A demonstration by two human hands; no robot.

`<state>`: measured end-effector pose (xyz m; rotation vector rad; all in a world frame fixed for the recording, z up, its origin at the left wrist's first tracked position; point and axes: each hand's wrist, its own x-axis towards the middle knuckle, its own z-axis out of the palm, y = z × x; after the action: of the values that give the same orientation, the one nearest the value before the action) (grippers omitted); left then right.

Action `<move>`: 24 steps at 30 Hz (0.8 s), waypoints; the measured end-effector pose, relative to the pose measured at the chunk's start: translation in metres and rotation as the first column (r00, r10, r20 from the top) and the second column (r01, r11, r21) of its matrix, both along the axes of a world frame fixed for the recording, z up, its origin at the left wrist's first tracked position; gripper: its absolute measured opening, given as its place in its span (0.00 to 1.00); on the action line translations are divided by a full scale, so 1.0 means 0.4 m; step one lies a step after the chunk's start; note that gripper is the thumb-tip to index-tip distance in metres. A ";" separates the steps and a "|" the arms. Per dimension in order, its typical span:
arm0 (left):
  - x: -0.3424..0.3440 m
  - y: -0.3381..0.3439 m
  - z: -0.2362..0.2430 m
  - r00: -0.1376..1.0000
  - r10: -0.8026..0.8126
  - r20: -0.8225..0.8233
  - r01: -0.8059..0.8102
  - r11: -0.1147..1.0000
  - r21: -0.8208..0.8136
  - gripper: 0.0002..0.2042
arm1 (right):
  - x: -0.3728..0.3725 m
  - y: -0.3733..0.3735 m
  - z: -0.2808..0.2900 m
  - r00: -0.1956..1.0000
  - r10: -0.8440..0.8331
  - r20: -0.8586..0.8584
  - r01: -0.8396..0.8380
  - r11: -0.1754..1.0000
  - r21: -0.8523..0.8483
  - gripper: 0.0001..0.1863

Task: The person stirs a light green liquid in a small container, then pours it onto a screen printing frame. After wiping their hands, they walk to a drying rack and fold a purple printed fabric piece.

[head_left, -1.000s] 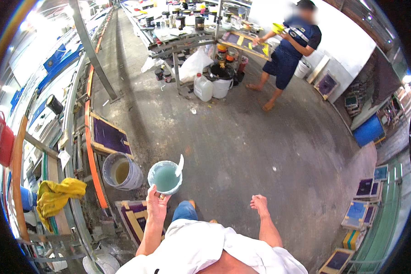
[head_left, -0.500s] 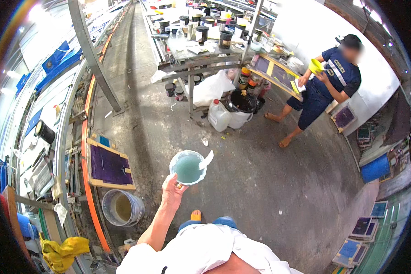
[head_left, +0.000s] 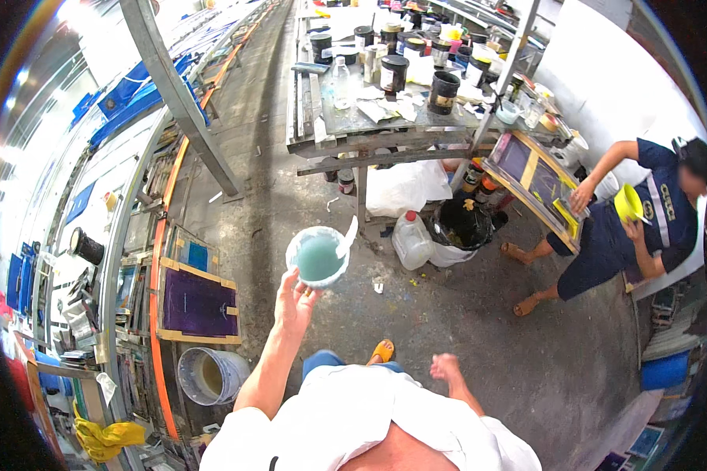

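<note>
Head view showed a black jar (head_left: 86, 246) lying on its side at the far left, well apart from the left hand. Below it, near the lower left edge, hung a crumpled yellow cloth (head_left: 108, 439). Closer to the left hand, on its left, stood a purple panel in a pale wooden frame (head_left: 199, 304); just below that, a tilted pail (head_left: 212, 375) had murky liquid in it.

The left hand (head_left: 294, 304) was part-open, thumb and fingers curved around the near side of a small tub (head_left: 318, 257) and grasping it; the fingertips underneath were hidden. A ring showed on one finger. The tub was just beyond this hand, its mouth facing up, with blue-green liquid inside. A white scraper (head_left: 348, 237) leaned at its right rim and stuck up past it.

To the right of the tub, beyond both hands, a white plastic bag (head_left: 408, 188) lay under a table (head_left: 334, 118) crowded with jars, and a pale jug (head_left: 412, 242) stood on the floor. Nearer the body, the right hand (head_left: 445, 366) was folded into a loose fist, well apart from the tub.

Farther right, well beyond the right hand, a co-worker (head_left: 605, 251) held a yellow bowl (head_left: 628, 203), the other hand reaching over a slanted frame (head_left: 530, 177).
</note>
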<state>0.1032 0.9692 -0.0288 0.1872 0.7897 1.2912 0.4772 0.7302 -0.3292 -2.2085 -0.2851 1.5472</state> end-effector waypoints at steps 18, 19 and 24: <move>0.288 1.095 -0.087 0.990 -0.038 -0.134 0.039 0.999 0.004 0.19 | 0.087 0.426 0.054 0.872 0.427 0.238 -0.439 0.898 -0.001 0.13; 0.297 1.144 -0.092 0.989 -0.047 -0.143 0.050 0.999 0.018 0.18 | 0.079 0.433 0.050 0.841 0.472 0.263 -0.487 0.873 -0.010 0.13; 0.323 1.256 -0.086 0.957 -0.123 -0.264 0.141 0.989 0.049 0.18 | 0.087 0.502 -0.008 0.533 0.677 0.508 -0.774 0.632 -0.030 0.13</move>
<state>0.2323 1.4717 -0.0634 0.4641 0.9415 1.1805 0.5121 0.9311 -0.3324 -2.3892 -1.6540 1.1552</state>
